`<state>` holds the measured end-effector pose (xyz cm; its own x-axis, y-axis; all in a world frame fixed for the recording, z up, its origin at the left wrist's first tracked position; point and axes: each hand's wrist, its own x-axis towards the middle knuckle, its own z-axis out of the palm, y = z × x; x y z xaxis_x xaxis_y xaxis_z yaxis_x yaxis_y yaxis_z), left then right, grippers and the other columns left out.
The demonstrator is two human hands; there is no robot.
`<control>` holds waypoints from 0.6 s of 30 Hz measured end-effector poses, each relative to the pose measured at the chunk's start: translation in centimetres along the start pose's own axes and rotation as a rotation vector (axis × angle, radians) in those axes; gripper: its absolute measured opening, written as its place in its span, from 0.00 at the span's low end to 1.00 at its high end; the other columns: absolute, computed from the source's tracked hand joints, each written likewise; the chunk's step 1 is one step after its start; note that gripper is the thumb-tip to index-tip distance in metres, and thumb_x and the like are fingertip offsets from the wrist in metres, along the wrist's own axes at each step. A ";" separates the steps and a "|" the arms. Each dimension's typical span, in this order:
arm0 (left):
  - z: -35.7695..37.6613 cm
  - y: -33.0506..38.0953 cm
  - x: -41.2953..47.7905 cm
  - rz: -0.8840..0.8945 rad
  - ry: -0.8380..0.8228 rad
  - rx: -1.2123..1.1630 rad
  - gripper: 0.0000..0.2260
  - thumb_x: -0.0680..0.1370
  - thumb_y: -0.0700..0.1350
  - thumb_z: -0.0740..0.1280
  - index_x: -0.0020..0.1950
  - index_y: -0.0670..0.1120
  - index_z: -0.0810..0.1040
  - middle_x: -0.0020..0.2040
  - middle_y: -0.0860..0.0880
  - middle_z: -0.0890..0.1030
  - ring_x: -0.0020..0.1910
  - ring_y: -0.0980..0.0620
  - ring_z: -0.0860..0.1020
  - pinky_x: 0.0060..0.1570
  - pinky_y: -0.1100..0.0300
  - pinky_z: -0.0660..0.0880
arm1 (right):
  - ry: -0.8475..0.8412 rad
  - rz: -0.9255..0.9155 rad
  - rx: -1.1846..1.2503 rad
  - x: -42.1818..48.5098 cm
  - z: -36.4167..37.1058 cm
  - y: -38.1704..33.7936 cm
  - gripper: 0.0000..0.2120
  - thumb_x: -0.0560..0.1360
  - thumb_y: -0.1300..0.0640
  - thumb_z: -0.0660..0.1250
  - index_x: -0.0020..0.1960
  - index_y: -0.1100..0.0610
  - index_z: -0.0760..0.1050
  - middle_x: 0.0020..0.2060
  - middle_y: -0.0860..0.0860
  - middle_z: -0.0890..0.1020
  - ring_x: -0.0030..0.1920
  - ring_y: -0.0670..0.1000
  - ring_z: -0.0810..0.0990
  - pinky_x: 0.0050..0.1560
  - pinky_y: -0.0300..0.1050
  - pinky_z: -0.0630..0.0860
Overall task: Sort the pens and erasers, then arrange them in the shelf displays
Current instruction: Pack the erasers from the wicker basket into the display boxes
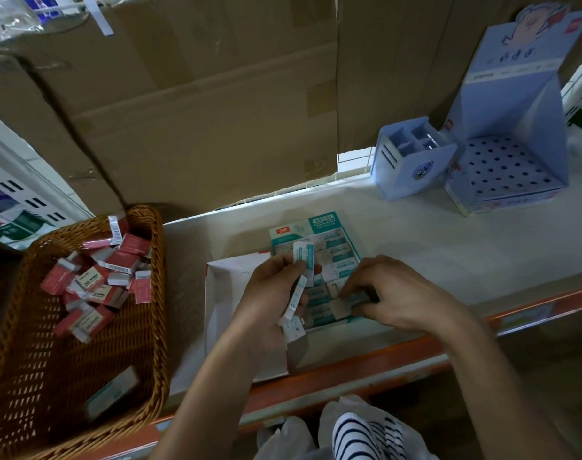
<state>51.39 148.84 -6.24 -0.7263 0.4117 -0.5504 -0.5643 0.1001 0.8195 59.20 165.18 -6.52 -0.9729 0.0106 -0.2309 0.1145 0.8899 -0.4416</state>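
Note:
A teal eraser display box [326, 227] lies on the shelf, filled with rows of teal-sleeved erasers. My left hand [269, 293] grips several teal-and-white erasers [303, 257] in a fanned stack over the box's left side. My right hand [392, 290] pinches one eraser [344, 305] at the box's near row, its grey end showing. An open white box [229, 293] lies just left of the teal box, partly under my left hand. On the left, a wicker basket [143, 327] holds several red-sleeved erasers [97, 280] and one teal eraser [112, 396].
Two light-blue pen displays stand at the shelf's back right: a divided holder [412, 161] and a taller stand with a perforated tray [508, 167]. Cardboard cartons [200, 104] wall off the back. The shelf has an orange front edge [349, 383]. White slotted crates [20, 194] sit far left.

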 end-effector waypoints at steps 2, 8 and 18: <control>-0.2 0.0 0.0 0.012 0.020 -0.011 0.08 0.80 0.39 0.61 0.43 0.45 0.77 0.33 0.46 0.80 0.22 0.55 0.70 0.21 0.64 0.66 | 0.004 0.008 -0.002 0.2 0.0 -0.2 0.11 0.71 0.49 0.70 0.53 0.47 0.79 0.49 0.46 0.76 0.54 0.49 0.72 0.48 0.38 0.68; 0.0 0.0 -0.2 0.037 0.041 0.020 0.07 0.80 0.40 0.61 0.47 0.44 0.79 0.30 0.49 0.79 0.23 0.55 0.70 0.23 0.64 0.67 | 0.024 0.040 -0.081 0.4 0.3 -1.2 0.17 0.68 0.39 0.70 0.49 0.50 0.75 0.44 0.46 0.70 0.48 0.46 0.67 0.43 0.41 0.68; 0.5 -0.4 0.3 0.137 -0.007 0.378 0.08 0.80 0.42 0.62 0.45 0.53 0.78 0.40 0.53 0.82 0.33 0.57 0.77 0.33 0.64 0.72 | 0.064 0.072 -0.118 0.8 0.5 -0.8 0.03 0.73 0.57 0.65 0.45 0.54 0.77 0.43 0.49 0.75 0.48 0.52 0.77 0.40 0.42 0.70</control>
<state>51.65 149.40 -6.61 -0.7815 0.4501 -0.4321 -0.2775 0.3695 0.8868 58.41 164.25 -6.77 -0.9743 0.1022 -0.2009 0.1639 0.9331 -0.3202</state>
